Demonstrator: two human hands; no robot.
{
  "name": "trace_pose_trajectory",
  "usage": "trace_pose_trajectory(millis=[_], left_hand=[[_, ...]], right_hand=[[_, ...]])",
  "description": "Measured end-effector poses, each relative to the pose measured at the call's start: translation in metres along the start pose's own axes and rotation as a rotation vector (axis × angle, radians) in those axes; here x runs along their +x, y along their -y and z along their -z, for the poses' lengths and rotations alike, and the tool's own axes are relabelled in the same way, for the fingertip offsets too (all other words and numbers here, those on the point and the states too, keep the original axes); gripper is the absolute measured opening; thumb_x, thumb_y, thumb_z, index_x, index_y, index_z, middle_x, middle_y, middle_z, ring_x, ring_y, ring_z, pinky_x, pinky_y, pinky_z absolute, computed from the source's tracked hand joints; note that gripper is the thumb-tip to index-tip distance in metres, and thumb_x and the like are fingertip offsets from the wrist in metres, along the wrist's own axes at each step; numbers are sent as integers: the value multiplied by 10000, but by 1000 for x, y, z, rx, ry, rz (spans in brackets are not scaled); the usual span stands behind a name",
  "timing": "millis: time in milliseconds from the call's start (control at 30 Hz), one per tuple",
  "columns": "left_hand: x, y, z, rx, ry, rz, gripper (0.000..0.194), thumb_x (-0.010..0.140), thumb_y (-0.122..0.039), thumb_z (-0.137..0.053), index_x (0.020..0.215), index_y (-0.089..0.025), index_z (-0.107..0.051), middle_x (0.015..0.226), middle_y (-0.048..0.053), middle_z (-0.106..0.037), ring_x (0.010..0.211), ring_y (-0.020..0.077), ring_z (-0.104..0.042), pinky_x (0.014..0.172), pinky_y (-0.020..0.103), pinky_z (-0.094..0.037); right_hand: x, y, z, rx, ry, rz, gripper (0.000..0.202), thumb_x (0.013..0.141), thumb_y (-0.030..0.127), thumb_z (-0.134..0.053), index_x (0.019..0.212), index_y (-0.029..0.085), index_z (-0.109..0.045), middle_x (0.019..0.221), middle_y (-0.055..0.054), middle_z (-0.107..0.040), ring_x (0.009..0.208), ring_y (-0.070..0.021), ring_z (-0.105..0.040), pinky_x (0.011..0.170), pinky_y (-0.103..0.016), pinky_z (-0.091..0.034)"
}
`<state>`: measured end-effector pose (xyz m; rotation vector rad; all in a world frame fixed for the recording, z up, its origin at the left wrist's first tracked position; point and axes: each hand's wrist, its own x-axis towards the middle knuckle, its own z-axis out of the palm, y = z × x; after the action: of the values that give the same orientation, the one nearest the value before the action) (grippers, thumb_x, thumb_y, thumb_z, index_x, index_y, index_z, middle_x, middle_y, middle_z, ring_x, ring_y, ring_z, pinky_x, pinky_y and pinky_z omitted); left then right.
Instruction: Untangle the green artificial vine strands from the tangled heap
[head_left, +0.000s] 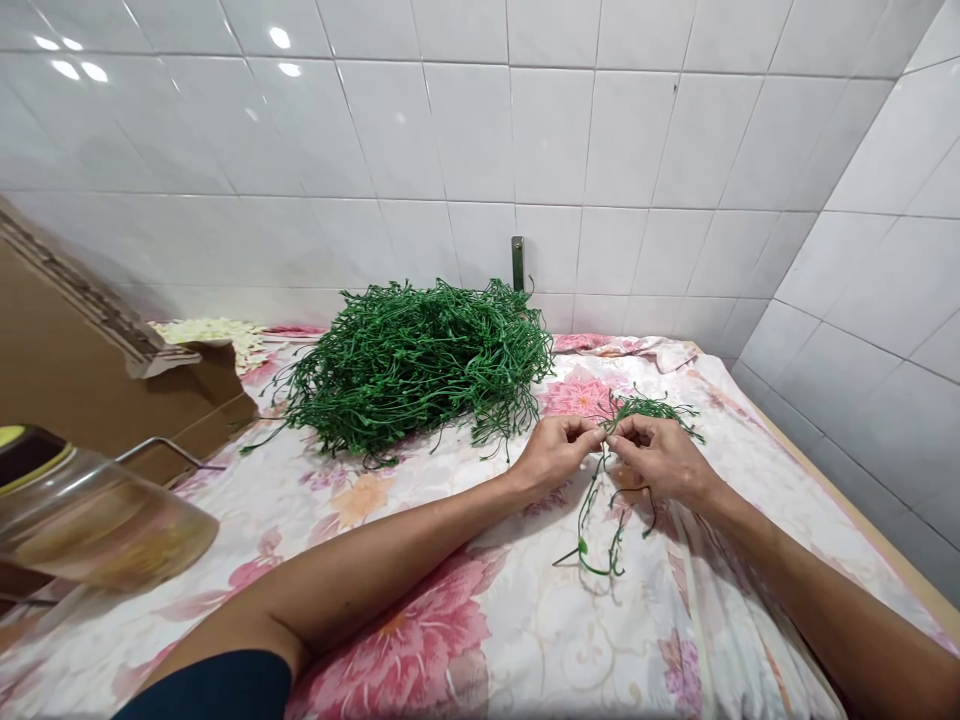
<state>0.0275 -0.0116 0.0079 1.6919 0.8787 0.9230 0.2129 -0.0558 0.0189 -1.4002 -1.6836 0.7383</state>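
Note:
My left hand (556,456) and my right hand (666,462) meet above the cloth, thumb and finger of each pinched together. Between the fingertips they hold a thin green artificial stem (592,571), which dangles toward me in a loose loop with small curled ends. Exactly where the fingers grip it is partly hidden. Just behind my right hand lies a small bunch of green stems (658,407). To the left of my hands rises a large tangled heap of the same green stems (420,365), tipped with small buds.
Floral cloth (420,640) covers the work surface. At left stand a clear jar (112,525) with a dark lid and yellow rim, and a cardboard box (82,340). Pale yellow pieces (217,335) lie behind the box. A tiled wall (465,130) closes off the back and right.

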Motion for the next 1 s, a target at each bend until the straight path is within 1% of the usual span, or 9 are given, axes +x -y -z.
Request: trace_pose_trajectory(millis=[167,267,367,467,600,733,800,867,1000], left_hand=[[1,-7,1,-134,55,204,491,739,-623,-719,665,-144,-643,497,-54,-431,445,63,-308,442,236,-204],[1,-8,3,-146,44,242,504,680,-633,-766,667,-141,-654,479,-53,-434,433,62,-319,427,233,-196],[1,-6,2,-145,44,267,467,678,-592,-775,693,-137,-673,468,-56,-438,419,60,-312,422,230,-189],[2,0,-1,-126,27,252,394,714,-524,-754,703,-140,-668,483,-55,-456,421,62,-318,427,230,-202],[2,7,-5,-96,-56,111,324,772,-446,-718,720,-130,-668,594,-24,-548,516,77,-420,505,225,-313],[1,11,-7,-45,-122,-47,331,821,-443,-694,779,-115,-700,696,16,-620,633,108,-501,606,239,-379],[-1,10,-8,-51,-131,-84,329,829,-442,-690,790,-116,-699,711,20,-627,655,112,-509,629,242,-390],[-2,8,-8,-98,-114,-64,344,810,-462,-706,770,-121,-680,685,9,-605,634,105,-494,610,236,-385],[-2,2,-5,-165,-6,112,474,773,-614,-710,729,-148,-634,540,-43,-490,477,76,-388,476,221,-291]], right_hand=[[-2,4,1,-49,10,38,174,832,345,-610,777,198,-687,710,-12,-681,647,-167,-592,618,-278,-452],[-2,3,0,-106,2,65,151,840,320,-597,783,207,-680,702,-5,-684,648,-166,-601,623,-274,-453],[-3,1,-2,-186,-9,99,119,839,291,-588,789,213,-664,712,-5,-691,635,-163,-601,623,-275,-447],[-4,1,-5,-260,-53,116,98,828,269,-577,783,213,-644,715,-11,-687,633,-163,-594,623,-278,-436],[-3,1,-11,-281,-113,104,130,838,298,-579,746,211,-610,693,-13,-659,630,-162,-573,615,-279,-422],[-2,-1,-13,-125,-80,11,198,864,384,-596,766,213,-602,652,4,-620,577,-155,-547,553,-270,-411],[-2,-2,-12,-24,-54,-21,237,871,433,-607,776,216,-596,632,12,-597,557,-155,-531,530,-272,-409],[-3,-2,-11,43,-28,-30,251,880,452,-606,784,221,-583,610,21,-570,545,-155,-515,521,-275,-409],[-4,-1,-8,-7,-25,19,217,895,422,-594,805,224,-591,643,15,-587,562,-155,-517,540,-281,-418]])
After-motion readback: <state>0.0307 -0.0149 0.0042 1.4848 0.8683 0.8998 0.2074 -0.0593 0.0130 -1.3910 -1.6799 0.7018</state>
